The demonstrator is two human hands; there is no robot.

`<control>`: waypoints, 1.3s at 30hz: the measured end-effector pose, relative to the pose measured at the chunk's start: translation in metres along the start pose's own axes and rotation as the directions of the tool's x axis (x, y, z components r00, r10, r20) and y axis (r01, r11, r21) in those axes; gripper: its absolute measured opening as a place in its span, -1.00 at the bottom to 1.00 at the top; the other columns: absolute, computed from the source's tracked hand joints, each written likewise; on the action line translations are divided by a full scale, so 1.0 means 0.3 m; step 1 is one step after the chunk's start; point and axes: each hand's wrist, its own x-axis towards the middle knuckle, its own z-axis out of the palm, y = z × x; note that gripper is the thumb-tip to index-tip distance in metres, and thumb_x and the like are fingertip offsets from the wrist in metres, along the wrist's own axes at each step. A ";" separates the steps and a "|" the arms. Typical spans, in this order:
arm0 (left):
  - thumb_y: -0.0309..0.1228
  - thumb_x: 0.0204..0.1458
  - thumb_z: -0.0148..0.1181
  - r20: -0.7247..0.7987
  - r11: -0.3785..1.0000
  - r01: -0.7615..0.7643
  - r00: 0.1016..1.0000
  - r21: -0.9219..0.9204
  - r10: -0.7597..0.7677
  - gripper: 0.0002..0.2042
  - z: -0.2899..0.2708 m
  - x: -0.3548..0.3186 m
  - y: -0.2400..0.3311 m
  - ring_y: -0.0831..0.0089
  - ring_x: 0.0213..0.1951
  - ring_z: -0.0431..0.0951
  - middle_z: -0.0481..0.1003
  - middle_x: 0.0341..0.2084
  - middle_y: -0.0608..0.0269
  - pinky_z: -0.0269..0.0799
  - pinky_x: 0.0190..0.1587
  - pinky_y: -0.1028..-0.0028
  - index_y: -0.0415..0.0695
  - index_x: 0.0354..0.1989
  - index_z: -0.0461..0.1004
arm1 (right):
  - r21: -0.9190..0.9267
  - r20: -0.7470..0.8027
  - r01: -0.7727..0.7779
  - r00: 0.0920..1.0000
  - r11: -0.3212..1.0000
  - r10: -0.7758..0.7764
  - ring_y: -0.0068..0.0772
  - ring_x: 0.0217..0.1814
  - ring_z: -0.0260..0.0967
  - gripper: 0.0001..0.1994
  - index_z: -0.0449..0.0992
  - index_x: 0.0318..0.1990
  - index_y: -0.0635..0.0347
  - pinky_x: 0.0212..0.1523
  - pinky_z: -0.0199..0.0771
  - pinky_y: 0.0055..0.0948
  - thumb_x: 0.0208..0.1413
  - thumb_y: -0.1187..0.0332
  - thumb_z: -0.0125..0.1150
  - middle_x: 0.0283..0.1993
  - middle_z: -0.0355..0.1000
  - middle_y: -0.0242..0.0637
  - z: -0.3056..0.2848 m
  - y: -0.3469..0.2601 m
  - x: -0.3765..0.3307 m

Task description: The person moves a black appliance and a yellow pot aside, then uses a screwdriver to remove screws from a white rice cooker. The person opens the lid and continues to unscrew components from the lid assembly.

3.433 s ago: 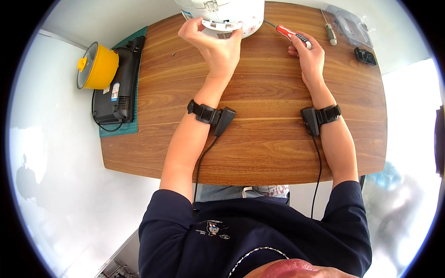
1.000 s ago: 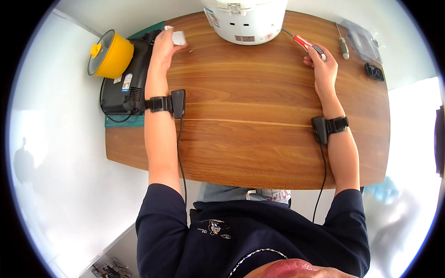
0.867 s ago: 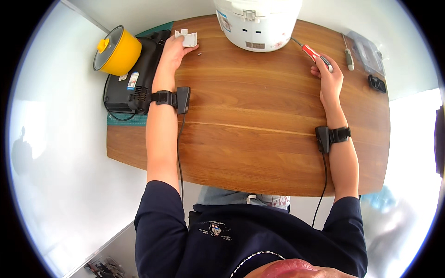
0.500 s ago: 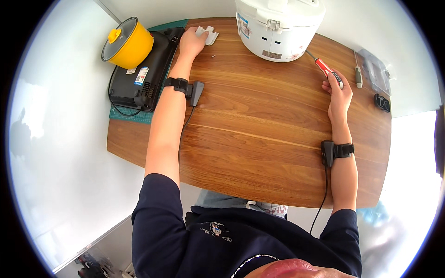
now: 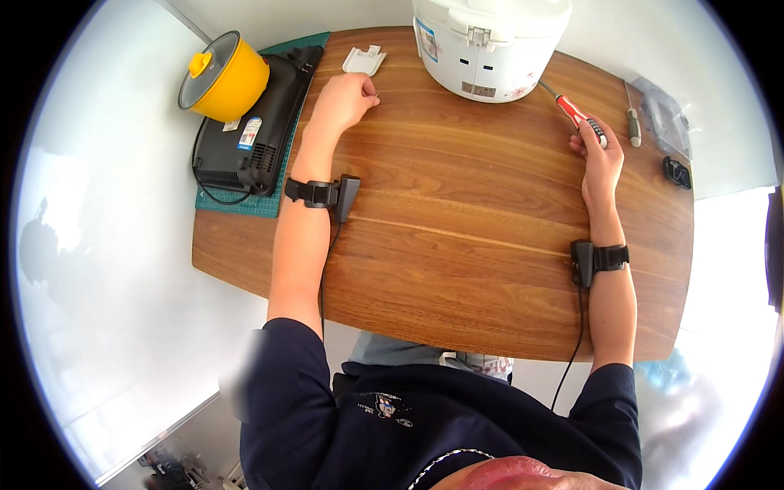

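Note:
A white rice cooker (image 5: 490,42) stands at the far middle of the wooden table (image 5: 457,245). My left hand (image 5: 345,98) rests on the table with its fingers curled and nothing in it, just below a small white plastic part (image 5: 364,60) that lies apart from it. My right hand (image 5: 600,159) grips a red-handled screwdriver (image 5: 576,110), whose shaft points toward the cooker's right base. Both wrists carry black strapped sensors with cables.
A yellow lidded pot (image 5: 224,77) sits on a black cooktop (image 5: 249,131) over a green mat at the far left. A second screwdriver (image 5: 633,128), a clear bag (image 5: 665,114) and a small black part (image 5: 678,171) lie at the far right.
My left hand went from the cooker to the far left, put the white part down and drew back from it. The right hand kept the screwdriver. The view shifted, so everything sits lower.

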 end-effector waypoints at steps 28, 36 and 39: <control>-0.45 0.10 0.30 -0.224 0.995 -0.084 0.972 -0.057 0.069 -0.87 0.096 0.094 -0.002 0.02 -0.27 0.66 0.65 -0.37 -0.06 0.55 -0.16 0.22 -0.25 -0.28 0.65 | -0.019 -0.002 -0.009 1.000 1.000 0.009 -0.53 -0.24 0.54 -0.60 0.54 0.14 0.43 -0.17 0.64 -0.51 0.26 0.33 0.36 -0.12 0.58 -0.26 -0.001 -0.016 -0.003; -0.48 0.11 0.23 -0.296 0.995 -0.093 0.952 -0.023 0.082 -0.88 0.004 0.280 -0.114 0.00 -0.20 0.66 0.66 -0.32 -0.01 0.56 -0.09 0.23 -0.21 -0.27 0.66 | -0.022 0.001 -0.009 1.000 1.000 0.009 -0.56 -0.27 0.53 -0.63 0.55 0.12 0.41 -0.21 0.63 -0.54 0.26 0.34 0.36 -0.14 0.56 -0.28 0.003 -0.017 0.001; -0.50 0.15 0.17 -0.180 0.978 -0.179 0.964 0.103 0.195 -0.85 -0.005 0.324 -0.140 -0.01 -0.11 0.63 0.64 -0.20 -0.03 0.53 -0.01 0.20 -0.21 -0.22 0.66 | -0.022 0.002 -0.012 1.000 1.000 0.012 -0.57 -0.28 0.53 -0.63 0.55 0.12 0.41 -0.21 0.63 -0.54 0.26 0.34 0.36 -0.15 0.56 -0.29 0.008 -0.017 0.000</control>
